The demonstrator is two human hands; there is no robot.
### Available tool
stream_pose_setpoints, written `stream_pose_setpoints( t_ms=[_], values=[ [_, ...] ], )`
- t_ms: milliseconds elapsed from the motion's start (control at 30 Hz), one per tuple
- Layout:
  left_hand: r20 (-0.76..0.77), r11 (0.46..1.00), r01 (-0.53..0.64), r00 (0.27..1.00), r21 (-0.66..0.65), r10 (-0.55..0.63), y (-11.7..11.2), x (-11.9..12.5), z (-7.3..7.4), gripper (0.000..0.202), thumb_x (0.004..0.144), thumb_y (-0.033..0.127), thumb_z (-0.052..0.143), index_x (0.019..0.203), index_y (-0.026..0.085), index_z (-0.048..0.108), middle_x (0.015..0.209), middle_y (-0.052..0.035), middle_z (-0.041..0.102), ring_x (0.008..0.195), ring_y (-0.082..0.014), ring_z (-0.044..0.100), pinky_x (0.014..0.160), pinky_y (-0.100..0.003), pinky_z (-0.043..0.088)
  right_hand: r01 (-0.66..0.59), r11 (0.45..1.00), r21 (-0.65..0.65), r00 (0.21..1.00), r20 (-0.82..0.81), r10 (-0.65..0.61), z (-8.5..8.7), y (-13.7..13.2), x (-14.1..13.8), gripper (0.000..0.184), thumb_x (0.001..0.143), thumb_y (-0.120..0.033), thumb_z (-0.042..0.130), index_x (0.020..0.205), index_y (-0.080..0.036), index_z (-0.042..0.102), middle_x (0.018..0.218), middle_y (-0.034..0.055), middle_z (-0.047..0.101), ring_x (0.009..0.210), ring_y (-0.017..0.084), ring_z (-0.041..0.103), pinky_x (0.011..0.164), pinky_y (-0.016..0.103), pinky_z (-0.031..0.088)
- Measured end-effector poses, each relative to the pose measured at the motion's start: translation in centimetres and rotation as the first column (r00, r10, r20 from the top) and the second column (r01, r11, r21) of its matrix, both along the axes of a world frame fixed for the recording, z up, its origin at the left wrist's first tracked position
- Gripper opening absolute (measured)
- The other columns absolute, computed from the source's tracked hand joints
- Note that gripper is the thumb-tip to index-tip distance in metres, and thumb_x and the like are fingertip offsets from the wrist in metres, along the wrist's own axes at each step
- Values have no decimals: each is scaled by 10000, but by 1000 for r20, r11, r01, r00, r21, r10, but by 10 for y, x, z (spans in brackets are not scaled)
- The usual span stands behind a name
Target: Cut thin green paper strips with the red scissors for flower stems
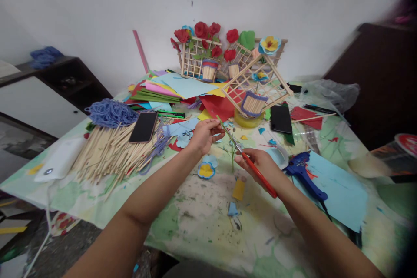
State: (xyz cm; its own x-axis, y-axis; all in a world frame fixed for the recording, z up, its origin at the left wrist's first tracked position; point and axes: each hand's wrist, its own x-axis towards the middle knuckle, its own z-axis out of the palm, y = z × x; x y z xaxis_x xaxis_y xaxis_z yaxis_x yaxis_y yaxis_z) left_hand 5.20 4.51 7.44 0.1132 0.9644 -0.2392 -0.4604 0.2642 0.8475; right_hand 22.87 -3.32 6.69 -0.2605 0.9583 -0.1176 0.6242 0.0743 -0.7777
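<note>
In the middle of the head view my left hand (pixel 207 134) pinches the upper end of a thin green strip (pixel 222 122). My right hand (pixel 260 166) is closed round the red handles of a pair of scissors (pixel 251 166). Their blades point up and left, right by the strip; whether they touch it I cannot tell. A thin green stem (pixel 233 160) shows beneath the blades. Below my left hand a blue paper flower with a yellow centre (pixel 206 170) lies on the table, near scraps of yellow paper (pixel 239 188) and blue paper (pixel 233 209).
Wooden sticks (pixel 100 152) and blue yarn (pixel 110 113) lie left, with a phone (pixel 143 127) on top. Coloured paper (pixel 182 84) and stick trellises with paper flowers (pixel 257 87) stand behind. At right are another phone (pixel 281 118), a blue glue gun (pixel 306 176) and blue paper (pixel 342 189).
</note>
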Motion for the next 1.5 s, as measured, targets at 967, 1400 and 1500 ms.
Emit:
stream_pose_setpoints(
  t_ms=[967,1400,1500],
  values=[
    [-10,999,34,999,24,-33,-5,3,2,142,665,188,660,658,131,530,600,14,545,567,-95,558,625,-274,497,5,1000,-10,1000,-17,-5,-2,2,1,275,806,-464,519,782,-196,575,528,-14,550,478,150,527,477,239,340],
    [-27,1000,27,999,4,-26,-3,1,4,129,680,185,643,668,128,528,591,17,541,590,-109,588,616,-263,490,16,1000,-8,1000,12,-16,3,1,0,270,793,-467,529,765,-200,556,518,-17,528,472,141,501,470,234,313],
    [-29,999,33,999,5,-33,-4,1,4,120,690,172,630,669,132,519,587,19,543,573,-103,580,615,-263,491,9,1000,-8,1000,16,-9,4,0,0,278,793,-469,525,746,-196,550,521,-13,527,467,136,491,461,233,304]
  ],
)
